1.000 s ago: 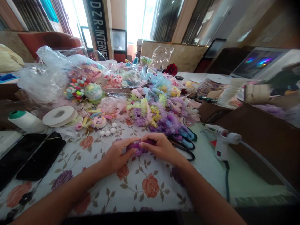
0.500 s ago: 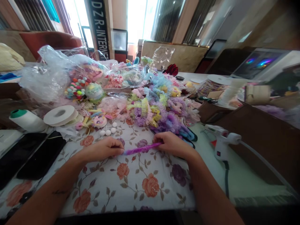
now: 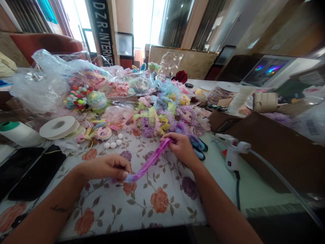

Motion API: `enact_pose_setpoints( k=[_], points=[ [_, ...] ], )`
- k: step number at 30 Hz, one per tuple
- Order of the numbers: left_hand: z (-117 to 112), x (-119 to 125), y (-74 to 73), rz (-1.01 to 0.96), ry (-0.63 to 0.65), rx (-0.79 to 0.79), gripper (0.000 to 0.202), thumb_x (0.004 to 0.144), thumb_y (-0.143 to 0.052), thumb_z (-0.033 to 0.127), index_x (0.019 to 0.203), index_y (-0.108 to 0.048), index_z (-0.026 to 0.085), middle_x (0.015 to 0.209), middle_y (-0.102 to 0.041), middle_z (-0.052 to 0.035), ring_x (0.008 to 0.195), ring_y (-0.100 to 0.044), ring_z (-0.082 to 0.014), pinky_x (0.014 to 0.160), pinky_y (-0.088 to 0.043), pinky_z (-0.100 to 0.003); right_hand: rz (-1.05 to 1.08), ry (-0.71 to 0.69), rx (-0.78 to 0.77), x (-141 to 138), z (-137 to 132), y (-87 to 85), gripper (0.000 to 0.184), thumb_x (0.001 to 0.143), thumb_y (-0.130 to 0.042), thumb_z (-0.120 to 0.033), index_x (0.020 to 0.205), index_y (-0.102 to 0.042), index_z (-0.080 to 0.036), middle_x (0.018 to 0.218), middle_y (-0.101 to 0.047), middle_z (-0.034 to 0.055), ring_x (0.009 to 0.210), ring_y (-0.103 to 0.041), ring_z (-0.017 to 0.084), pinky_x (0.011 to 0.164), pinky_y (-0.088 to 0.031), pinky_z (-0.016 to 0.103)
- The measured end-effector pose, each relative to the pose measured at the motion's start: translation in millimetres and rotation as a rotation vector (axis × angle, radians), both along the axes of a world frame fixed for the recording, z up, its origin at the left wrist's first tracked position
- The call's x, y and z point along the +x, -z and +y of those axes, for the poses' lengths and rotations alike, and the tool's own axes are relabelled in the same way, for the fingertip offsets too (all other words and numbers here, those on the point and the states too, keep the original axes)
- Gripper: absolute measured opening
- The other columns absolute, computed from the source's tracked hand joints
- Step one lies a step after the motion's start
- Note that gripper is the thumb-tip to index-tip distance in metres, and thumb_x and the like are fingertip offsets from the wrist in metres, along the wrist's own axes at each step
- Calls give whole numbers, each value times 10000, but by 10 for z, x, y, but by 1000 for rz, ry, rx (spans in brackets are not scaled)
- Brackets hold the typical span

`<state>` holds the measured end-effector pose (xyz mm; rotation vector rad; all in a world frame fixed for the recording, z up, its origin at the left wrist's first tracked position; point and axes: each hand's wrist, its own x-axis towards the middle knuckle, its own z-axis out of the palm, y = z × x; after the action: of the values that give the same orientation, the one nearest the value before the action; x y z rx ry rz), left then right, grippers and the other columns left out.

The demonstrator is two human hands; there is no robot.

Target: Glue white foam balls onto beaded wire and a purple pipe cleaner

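Observation:
A strip of purple-pink fabric with a bluish end stretches slantwise between my hands, above the flowered tablecloth. My left hand is closed, pinching its lower, blue end. At the upper end my right hand has its fingers closed on the strip, higher and farther from me than the left. Just beyond the right hand lie pieces of purple and blue fluffy fabric. Several white balls rest on the cloth past my left hand.
A heap of pastel ruffles and doll heads fills the back. White ribbon spool, thread cone and dark phone lie left. A corded glue gun stands right, beside a cardboard box.
My right hand has risen away from me and my left has come slightly nearer, so the strip now slants more steeply and shows its broad side. The whole view has shifted a little.

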<state>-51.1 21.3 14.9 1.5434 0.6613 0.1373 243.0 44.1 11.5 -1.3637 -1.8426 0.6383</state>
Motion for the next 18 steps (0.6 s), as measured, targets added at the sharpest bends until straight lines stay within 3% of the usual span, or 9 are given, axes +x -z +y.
enact_pose_setpoints(
  k=[2,5,10,12,15,18],
  points=[
    [-11,15,-5,-21,-105,-34,277,849,-625,443,783,-637,174,710,-589,-10,646,-515,-127,611,-397,-239,164,-14,-29,9,-55,-85,180,753,-622,-308,753,-720,-157,678,-667,30,618,-557,162,572,-421,263],
    [-1,52,24,-46,-332,-88,270,860,-614,438,807,-615,173,726,-580,-3,639,-493,-114,609,-394,-233,236,-96,-107,20,-135,-185,211,715,-676,-360,697,-694,-150,577,-553,-6,514,-403,100,483,-311,237],
    [58,80,85,-69,-663,-149,312,840,-650,409,1045,-598,179,747,-553,14,570,-398,-80,498,-296,-199,137,-322,-334,99,-164,-238,334,754,-694,-406,965,-706,-147,543,-466,-44,474,-346,83,463,-276,234],
    [68,79,85,-83,-674,-140,339,838,-656,408,1085,-598,183,780,-566,8,590,-418,-80,518,-327,-199,36,-265,-269,150,-132,-229,322,811,-646,-462,880,-719,-156,530,-454,-38,473,-355,92,470,-278,247],
    [54,84,70,-79,-591,-155,333,831,-667,398,1078,-619,180,813,-612,-9,623,-460,-84,546,-361,-198,-252,-43,-32,180,-63,-175,401,876,-576,-461,622,-660,-162,543,-518,10,511,-431,127,517,-309,284],
    [22,105,56,-47,-514,-173,359,813,-685,399,1094,-640,179,867,-657,-35,625,-479,-86,522,-352,-195,-439,43,193,86,-31,-78,364,901,-559,-370,614,-659,-168,666,-643,79,677,-568,206,648,-403,328]
  ],
)
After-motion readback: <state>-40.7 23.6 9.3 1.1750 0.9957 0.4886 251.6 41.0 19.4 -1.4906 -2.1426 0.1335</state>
